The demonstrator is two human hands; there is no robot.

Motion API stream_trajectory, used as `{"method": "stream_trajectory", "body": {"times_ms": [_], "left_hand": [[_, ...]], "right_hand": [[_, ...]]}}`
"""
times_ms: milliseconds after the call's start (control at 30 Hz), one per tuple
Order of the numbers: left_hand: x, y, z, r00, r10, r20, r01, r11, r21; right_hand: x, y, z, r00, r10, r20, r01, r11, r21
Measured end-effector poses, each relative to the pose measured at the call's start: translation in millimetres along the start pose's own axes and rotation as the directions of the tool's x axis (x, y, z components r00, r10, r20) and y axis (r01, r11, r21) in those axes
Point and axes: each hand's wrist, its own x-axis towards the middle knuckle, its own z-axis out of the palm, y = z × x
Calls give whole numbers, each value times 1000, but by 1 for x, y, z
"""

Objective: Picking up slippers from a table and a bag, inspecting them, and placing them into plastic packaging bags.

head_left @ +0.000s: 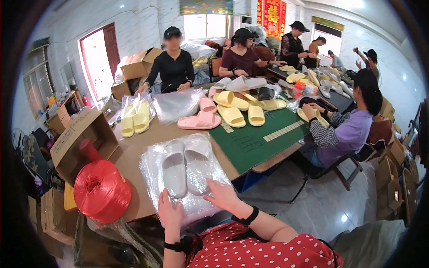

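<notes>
A pair of grey slippers lies side by side, toes away from me, on a stack of transparent plastic bags at the table's near edge. Shiny film appears to cover at least the right slipper, so the pair seems partly or wholly inside a bag. My left hand rests at the near left of the bags, fingers stretched out, just below the left slipper's heel. With fingers apart, my right hand touches the film at the right slipper's heel. Neither hand is wrapped around anything.
A red twine roll and an open cardboard box stand on the left. Beyond lie pink slippers, yellow slippers and bagged yellow slippers. Several people sit or stand around the table, one in purple at right.
</notes>
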Motion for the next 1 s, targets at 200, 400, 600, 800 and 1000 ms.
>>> {"method": "stream_trajectory", "body": {"times_ms": [200, 400, 600, 800, 1000], "left_hand": [[0, 1, -1, 1000, 19, 10, -19, 1000, -20], [-4, 0, 0, 998, 58, 5, -58, 998, 5], [-2, 2, 0, 999, 38, 4, -38, 999, 21], [-5, 1, 1, 999, 48, -1, -48, 998, 35], [-4, -5, 6, 998, 64, -17, -63, 996, 64]], "right_hand": [[4, 5, 6, 998, -42, -40, 42, 999, 19], [-1, -3, 13, 999, 10, -38, -10, 1000, 11], [-2, -5, 11, 999, 22, -41, -20, 998, 58], [-3, -2, 19, 997, 16, -80, -10, 997, 77], [-2, -2, 19, 998, 23, -67, -19, 998, 67]]}}
